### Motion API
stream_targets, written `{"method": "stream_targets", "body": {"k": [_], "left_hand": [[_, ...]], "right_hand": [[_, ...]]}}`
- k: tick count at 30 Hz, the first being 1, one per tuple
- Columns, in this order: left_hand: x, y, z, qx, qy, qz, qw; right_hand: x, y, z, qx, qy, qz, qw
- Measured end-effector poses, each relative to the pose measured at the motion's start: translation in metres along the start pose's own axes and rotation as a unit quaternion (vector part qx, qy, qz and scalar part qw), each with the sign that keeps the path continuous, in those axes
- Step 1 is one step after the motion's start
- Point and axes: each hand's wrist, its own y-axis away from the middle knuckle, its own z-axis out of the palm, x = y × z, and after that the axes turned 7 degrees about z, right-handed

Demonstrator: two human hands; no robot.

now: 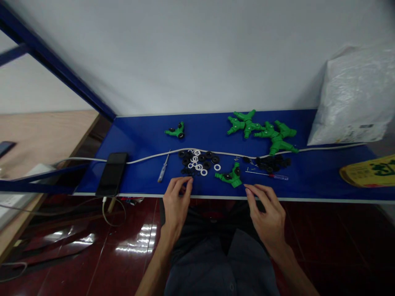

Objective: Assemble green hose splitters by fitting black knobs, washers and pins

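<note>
My left hand (pixel 177 201) is at the front edge of the blue shelf, fingers curled and thumb close to them. Whatever it may pinch is hidden. Just beyond it lie small black rings (pixel 187 171), white washers (pixel 199 167) and black ring caps (pixel 215 159). My right hand (pixel 268 210) pinches thumb and forefinger together at the same edge. Anything between those fingertips is too small to name. Between the hands, slightly farther back, rests a green hose splitter (pixel 231 176) with black valve levers. A screwdriver with a clear purple handle (pixel 279 177) lies beyond my right hand.
At the back are a green splitter with black parts (pixel 176 130) and several green splitter bodies (pixel 276 137). Black parts (pixel 271 163) and tiny screws lie right. A tester screwdriver (pixel 163 167), phone (pixel 111 174), white cable (pixel 148 157), plastic-wrapped package (pixel 354 94) and yellow package (pixel 370 172) surround them.
</note>
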Motion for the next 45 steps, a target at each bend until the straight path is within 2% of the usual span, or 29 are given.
{"method": "stream_targets", "body": {"k": [3,7,13,19,25,28,31,33,35,39,45], "left_hand": [[-0.008,-0.005,-0.007,-0.037,-0.045,-0.002,0.998],[-0.015,-0.013,-0.003,-0.108,-0.089,0.043,0.989],[-0.020,-0.022,-0.003,-0.138,-0.096,0.083,0.982],[-0.020,-0.032,-0.010,-0.194,-0.085,0.101,0.972],[-0.021,-0.044,-0.016,-0.241,-0.070,0.090,0.964],[-0.013,-0.047,-0.018,-0.228,-0.023,0.052,0.972],[0.002,-0.043,-0.017,-0.188,0.108,-0.060,0.974],[0.014,-0.038,-0.011,-0.154,0.220,-0.146,0.952],[0.024,-0.032,-0.003,-0.122,0.312,-0.190,0.923],[0.034,-0.026,0.014,-0.105,0.399,-0.192,0.890],[0.030,-0.023,0.023,-0.093,0.430,-0.199,0.876]], "right_hand": [[-0.003,-0.002,0.007,-0.012,0.002,0.027,1.000],[-0.004,-0.012,0.021,-0.036,0.048,0.075,0.995],[0.000,-0.019,0.035,-0.069,0.061,0.083,0.992],[-0.001,-0.021,0.022,-0.072,-0.021,0.139,0.987],[-0.008,-0.014,0.022,-0.103,-0.179,0.236,0.950],[-0.015,-0.013,0.028,-0.096,-0.270,0.270,0.919],[-0.026,-0.014,0.031,-0.090,-0.325,0.297,0.893],[-0.034,-0.014,0.032,-0.091,-0.341,0.307,0.884],[-0.039,-0.013,0.032,-0.098,-0.351,0.317,0.876],[-0.045,-0.009,0.032,-0.126,-0.353,0.344,0.861],[-0.049,-0.005,0.031,-0.130,-0.353,0.342,0.861]]}}
